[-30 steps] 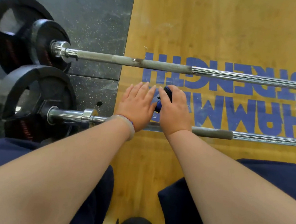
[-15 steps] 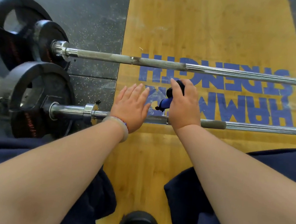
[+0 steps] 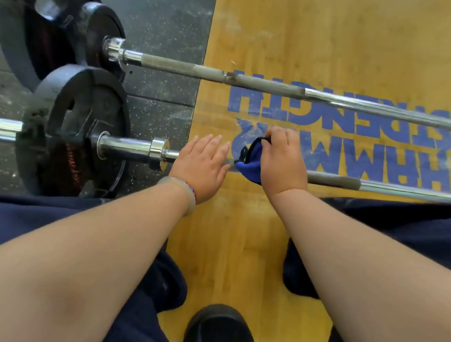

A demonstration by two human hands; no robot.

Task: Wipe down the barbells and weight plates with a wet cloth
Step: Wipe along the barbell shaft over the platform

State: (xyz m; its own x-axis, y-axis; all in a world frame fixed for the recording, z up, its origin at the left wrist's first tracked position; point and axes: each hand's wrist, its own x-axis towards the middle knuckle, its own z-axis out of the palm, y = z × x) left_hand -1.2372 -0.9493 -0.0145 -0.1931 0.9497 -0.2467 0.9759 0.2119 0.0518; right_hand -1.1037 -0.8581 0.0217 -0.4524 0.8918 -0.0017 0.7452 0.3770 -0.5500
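Observation:
Two barbells lie across the floor. The near barbell [image 3: 370, 186] runs under both my hands, with a black weight plate [image 3: 64, 131] on its left sleeve. My left hand [image 3: 201, 165] rests flat on this bar with fingers straight, just right of the chrome collar [image 3: 158, 154]. My right hand [image 3: 282, 160] grips a blue cloth [image 3: 248, 163] wrapped over the bar beside my left hand. The far barbell [image 3: 256, 82] carries a large black plate [image 3: 26, 19] and a smaller one [image 3: 105, 33].
A yellow wooden platform [image 3: 330, 37] with blue lettering lies under the bars, and speckled black rubber flooring [image 3: 164, 2] is on the left. My knees in dark trousers and a black shoe [image 3: 218, 334] fill the bottom of the view.
My right hand has slid the blue cloth rightward along the near bar, away from my left hand. More of the cloth shows now. My left hand stays flat on the bar.

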